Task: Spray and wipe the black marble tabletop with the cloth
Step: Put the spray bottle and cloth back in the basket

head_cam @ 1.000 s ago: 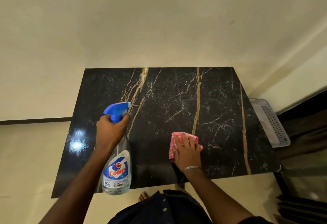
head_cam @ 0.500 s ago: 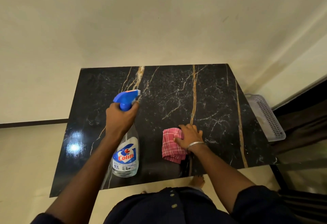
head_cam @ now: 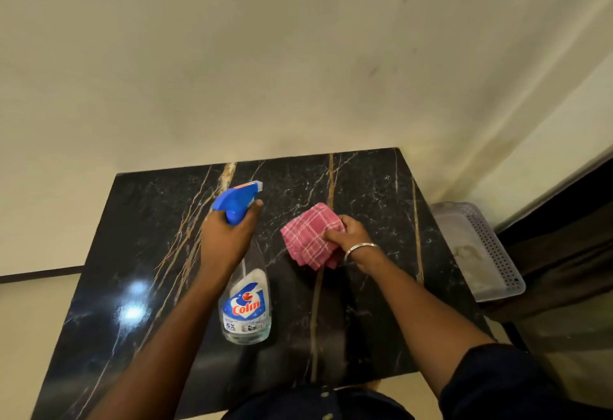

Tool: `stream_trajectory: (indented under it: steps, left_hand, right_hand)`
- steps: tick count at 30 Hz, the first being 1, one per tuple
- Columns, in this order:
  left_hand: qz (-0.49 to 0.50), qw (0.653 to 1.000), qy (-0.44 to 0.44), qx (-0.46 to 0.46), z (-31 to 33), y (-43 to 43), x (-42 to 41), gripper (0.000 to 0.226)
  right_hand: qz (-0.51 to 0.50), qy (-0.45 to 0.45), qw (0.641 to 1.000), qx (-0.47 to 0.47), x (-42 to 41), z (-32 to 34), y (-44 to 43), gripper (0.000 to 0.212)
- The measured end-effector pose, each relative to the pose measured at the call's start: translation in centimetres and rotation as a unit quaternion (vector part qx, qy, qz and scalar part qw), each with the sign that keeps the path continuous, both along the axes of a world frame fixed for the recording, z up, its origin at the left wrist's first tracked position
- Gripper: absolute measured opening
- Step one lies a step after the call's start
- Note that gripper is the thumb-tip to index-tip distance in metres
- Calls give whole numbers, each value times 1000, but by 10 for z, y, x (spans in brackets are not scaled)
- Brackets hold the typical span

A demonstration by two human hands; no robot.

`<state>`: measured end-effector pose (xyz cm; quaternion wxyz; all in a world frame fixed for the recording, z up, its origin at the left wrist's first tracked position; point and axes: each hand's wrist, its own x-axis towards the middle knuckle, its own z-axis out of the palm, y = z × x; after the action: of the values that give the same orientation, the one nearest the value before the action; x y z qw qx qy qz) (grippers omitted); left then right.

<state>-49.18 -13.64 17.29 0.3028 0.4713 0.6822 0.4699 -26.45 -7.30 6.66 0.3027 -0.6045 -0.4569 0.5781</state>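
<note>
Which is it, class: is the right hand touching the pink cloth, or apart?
Touching. The head view shows the right hand gripping the pink cloth by its edge.

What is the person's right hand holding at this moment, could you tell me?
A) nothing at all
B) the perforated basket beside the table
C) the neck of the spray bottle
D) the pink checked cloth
D: the right hand grips the bunched pink checked cloth over the black marble tabletop, while the left hand holds the spray bottle by its neck.
</note>
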Motion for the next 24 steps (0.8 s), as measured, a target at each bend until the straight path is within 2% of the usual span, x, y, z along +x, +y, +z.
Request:
stream_trajectory:
  steps: [4,8,11,14,17,19,21,24]
  left_hand:
    - [-23,999,-26,25,14,37,61,29]
    - [-83,994,-69,19,26,83,153,40]
    - [-150,983,-105,22,28,117,235,53]
    - [-194,974,-119,15,26,144,316,54]
    - [-225,964,-140,1,6,162,391,39]
    - [-235,963,-128,-23,-17,172,436,29]
    - [-248,960,-125,-43,-43,179,472,27]
    - [-257,956,-126,-68,-91,186,507,27]
  right_hand:
    - [-108,128,986,3,61,29,33,32]
    - [-215,149,965,20,148,36,59,33]
    - [-290,150,945,22,229,32,71,27]
    - [-337,160,928,27,307,17,77,13]
    - [-419,150,896,5,372,-12,81,30]
    - [-449,137,883,-3,408,-41,83,32]
    - [-457,118,882,-9,435,-74,84,25]
    - [-416,62,906,-48,461,-117,85,25]
